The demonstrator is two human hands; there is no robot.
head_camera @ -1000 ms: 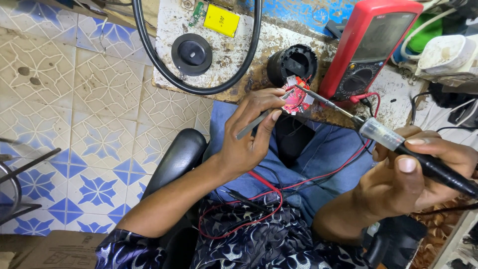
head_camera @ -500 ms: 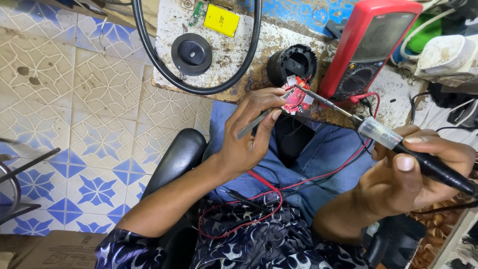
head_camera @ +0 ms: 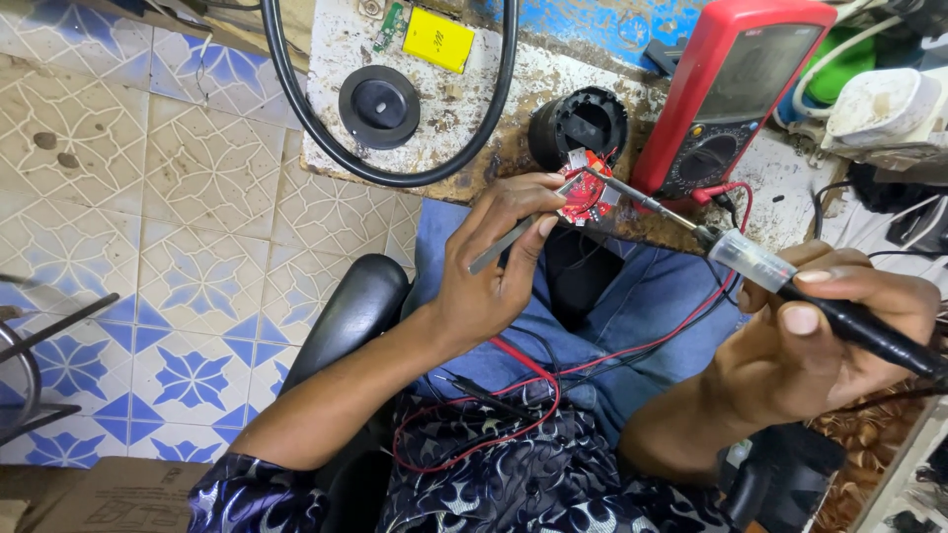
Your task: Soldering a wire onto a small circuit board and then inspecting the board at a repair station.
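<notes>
Two hands busy, left hand (head_camera: 494, 266) grip pinching tweezers (head_camera: 513, 237) on red circuit board (head_camera: 585, 197), right hand (head_camera: 820, 336) grip clamped round soldering iron (head_camera: 760, 268)

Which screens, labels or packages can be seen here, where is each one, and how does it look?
Red handheld multimeter: leaning at the top right of the bench; its rectangular grey screen looks blank.
Flat yellow rectangular label or tag: lying on the worn white bench top, above the round black disc.
Brown cardboard box: bottom left corner on the tiled floor, with dark print.

bright even daylight, soft shadows, sharp centre, mild wide-angle bending at edges, no glare.
</notes>
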